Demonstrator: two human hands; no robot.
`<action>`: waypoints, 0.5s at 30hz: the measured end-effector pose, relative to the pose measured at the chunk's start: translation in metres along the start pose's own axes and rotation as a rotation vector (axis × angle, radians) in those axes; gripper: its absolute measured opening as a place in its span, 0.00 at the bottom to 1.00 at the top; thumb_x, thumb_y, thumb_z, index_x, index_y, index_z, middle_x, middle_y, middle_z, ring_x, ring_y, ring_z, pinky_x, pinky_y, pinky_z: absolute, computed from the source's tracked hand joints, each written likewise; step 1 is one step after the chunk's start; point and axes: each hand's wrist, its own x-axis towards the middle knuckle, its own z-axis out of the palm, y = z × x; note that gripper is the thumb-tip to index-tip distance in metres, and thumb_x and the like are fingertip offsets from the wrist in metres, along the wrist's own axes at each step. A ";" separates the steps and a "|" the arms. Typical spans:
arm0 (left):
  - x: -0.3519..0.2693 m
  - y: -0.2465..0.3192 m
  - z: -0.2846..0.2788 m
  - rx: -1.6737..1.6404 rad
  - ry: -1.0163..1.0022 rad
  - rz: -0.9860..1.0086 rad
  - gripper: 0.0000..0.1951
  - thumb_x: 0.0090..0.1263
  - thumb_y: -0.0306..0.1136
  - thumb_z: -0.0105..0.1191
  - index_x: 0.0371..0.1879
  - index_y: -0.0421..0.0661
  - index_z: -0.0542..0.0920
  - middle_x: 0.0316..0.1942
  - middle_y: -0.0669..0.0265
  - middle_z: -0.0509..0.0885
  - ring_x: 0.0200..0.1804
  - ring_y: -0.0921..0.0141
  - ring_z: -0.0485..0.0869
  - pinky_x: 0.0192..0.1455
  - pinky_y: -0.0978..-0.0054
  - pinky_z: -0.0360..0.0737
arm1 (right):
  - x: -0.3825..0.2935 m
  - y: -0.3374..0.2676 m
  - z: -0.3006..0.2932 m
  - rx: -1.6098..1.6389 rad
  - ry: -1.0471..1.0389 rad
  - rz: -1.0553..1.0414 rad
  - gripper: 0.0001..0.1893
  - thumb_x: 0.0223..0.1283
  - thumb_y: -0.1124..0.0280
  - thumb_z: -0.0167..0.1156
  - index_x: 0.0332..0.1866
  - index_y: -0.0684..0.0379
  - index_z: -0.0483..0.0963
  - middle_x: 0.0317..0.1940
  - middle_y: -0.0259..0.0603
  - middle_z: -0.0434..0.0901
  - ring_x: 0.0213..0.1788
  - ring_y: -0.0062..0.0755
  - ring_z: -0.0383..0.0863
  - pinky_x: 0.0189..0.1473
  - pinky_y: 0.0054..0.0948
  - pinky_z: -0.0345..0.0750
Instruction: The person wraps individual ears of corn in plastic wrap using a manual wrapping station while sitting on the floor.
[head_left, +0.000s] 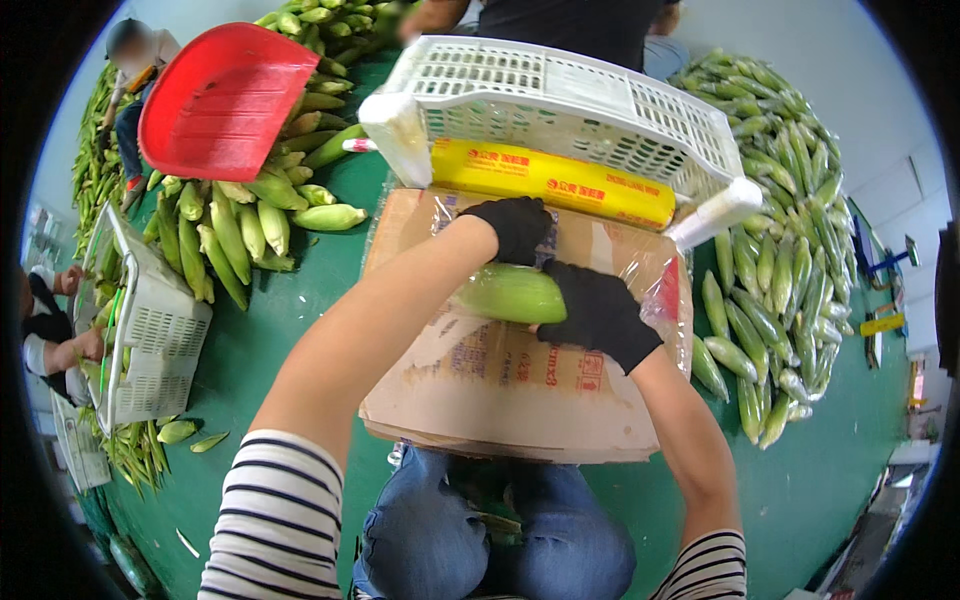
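A green ear of corn in its husk (514, 294) lies across the cardboard box (510, 420) in front of me. My right hand (600, 311), in a black glove, grips the corn's right end. Just beyond the corn is my left hand (516, 229), also gloved in black, with its fingers bent down and their tips hidden. Clear plastic film (442, 214) lies wrinkled on the box about the left hand. A yellow roll of cling film (555, 184) bearing printed writing rests along the box's far side, against a white plastic crate (551, 79).
A red dustpan-shaped scoop (225, 97) and loose corn (232, 232) are at left. Film-wrapped corn (787, 247) is heaped at right on the green floor (795, 487). Another person's hands (86, 341) are at a white crate (154, 345); other people sit farther off.
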 end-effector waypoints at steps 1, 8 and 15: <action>-0.006 -0.002 0.003 -0.007 -0.003 0.005 0.26 0.56 0.40 0.56 0.53 0.40 0.73 0.54 0.47 0.73 0.59 0.54 0.71 0.62 0.63 0.68 | -0.003 -0.012 -0.002 0.083 -0.018 0.005 0.36 0.39 0.47 0.66 0.54 0.56 0.68 0.41 0.49 0.79 0.40 0.50 0.80 0.42 0.43 0.77; -0.029 -0.016 -0.004 -0.075 0.073 -0.018 0.34 0.56 0.43 0.57 0.62 0.41 0.66 0.66 0.48 0.61 0.68 0.56 0.61 0.70 0.66 0.58 | -0.115 -0.072 -0.007 0.282 -0.733 -0.081 0.40 0.44 0.42 0.64 0.62 0.52 0.64 0.45 0.48 0.79 0.44 0.48 0.80 0.47 0.38 0.76; -0.113 0.133 0.061 -0.306 0.896 0.347 0.25 0.63 0.48 0.53 0.53 0.43 0.76 0.61 0.50 0.70 0.68 0.55 0.63 0.68 0.52 0.55 | -0.131 -0.070 0.002 1.644 -0.086 0.855 0.34 0.52 0.58 0.65 0.60 0.63 0.62 0.47 0.40 0.77 0.47 0.24 0.76 0.50 0.24 0.75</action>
